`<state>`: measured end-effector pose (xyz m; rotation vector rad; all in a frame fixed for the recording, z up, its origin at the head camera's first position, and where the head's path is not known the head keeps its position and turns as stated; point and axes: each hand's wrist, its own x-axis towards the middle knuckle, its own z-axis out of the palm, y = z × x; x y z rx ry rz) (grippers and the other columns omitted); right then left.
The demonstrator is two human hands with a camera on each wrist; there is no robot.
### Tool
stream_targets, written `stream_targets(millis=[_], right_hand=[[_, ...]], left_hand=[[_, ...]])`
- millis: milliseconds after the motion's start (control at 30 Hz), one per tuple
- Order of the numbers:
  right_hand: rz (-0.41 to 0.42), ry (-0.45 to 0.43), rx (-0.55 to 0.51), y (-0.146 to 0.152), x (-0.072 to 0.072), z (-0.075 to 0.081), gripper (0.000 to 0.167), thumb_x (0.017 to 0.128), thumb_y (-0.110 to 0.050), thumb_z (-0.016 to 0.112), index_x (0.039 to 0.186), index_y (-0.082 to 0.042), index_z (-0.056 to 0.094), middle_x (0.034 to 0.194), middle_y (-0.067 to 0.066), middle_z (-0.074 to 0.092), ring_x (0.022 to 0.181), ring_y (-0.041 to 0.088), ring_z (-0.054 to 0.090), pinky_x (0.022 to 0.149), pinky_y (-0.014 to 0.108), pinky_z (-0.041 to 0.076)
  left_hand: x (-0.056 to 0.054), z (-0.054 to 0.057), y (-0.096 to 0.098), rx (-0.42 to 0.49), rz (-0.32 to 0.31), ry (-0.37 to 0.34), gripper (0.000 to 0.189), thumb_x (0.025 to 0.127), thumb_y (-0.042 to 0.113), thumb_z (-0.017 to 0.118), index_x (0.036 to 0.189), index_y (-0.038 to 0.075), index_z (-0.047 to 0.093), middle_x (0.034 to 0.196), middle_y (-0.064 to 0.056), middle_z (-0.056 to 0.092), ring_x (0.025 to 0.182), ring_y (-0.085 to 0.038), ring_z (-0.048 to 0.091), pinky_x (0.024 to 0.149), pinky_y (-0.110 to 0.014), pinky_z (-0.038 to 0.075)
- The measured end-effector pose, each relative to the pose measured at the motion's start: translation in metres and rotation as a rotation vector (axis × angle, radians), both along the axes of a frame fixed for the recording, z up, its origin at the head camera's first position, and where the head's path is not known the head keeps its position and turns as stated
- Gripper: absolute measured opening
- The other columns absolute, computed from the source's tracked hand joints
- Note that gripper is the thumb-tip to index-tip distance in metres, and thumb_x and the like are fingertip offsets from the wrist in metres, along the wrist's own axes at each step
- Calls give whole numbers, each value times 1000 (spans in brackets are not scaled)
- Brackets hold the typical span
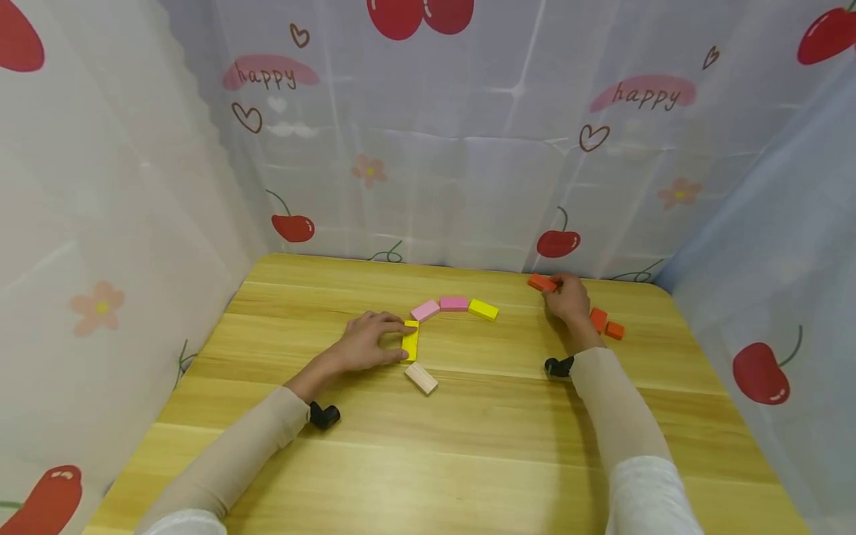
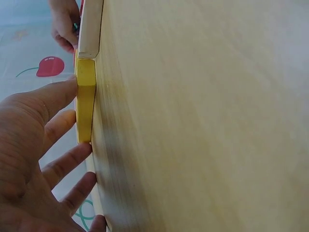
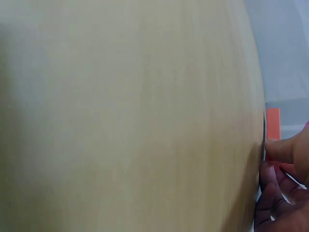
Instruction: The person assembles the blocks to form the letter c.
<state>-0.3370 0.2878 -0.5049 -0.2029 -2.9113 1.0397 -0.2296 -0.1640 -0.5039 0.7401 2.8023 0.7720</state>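
Observation:
In the head view, the left hand [image 1: 364, 342] holds a yellow block [image 1: 410, 342] by its long sides' ends, thumb at the near end and forefinger at the far end. The left wrist view shows the same yellow block [image 2: 86, 101] with the thumb and forefinger on it and the other fingers spread. A plain wooden block [image 1: 421, 379] lies slantwise just nearer the person. Toward the back right, the right hand [image 1: 568, 301] pinches an orange block [image 1: 542, 282] between thumb and fingers. Part of that orange block [image 3: 273, 123] shows beyond the fingers in the right wrist view.
A curved row runs from the held yellow block: a light pink block [image 1: 425, 310], a darker pink block [image 1: 454, 304] and another yellow block [image 1: 484, 309]. Two more orange pieces, one longer [image 1: 598, 319] and one small block [image 1: 614, 331], lie right of the right hand. A cherry-print curtain [image 1: 455, 200] borders the table [image 1: 495, 446].

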Motion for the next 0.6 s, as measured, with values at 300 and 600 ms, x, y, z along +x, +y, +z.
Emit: stream_targets(millis=[300, 600], right_hand=[[78, -12, -41, 0, 15, 6, 45, 108, -19, 59, 146, 4, 59, 148, 30, 58, 131, 46, 55, 117, 61, 43], [145, 0, -40, -1, 40, 12, 44, 109, -18, 59, 146, 5, 58, 150, 32, 55, 123, 44, 58, 105, 59, 49]], left_hand=[[0, 0, 1, -3, 4, -6, 53, 99, 50, 76, 148, 35, 67, 158, -3, 59, 144, -35, 48, 113, -66, 32], [-1, -1, 1, 18, 0, -3, 51, 98, 50, 76, 147, 36, 67, 157, -3, 60, 144, -36, 48, 114, -68, 31]])
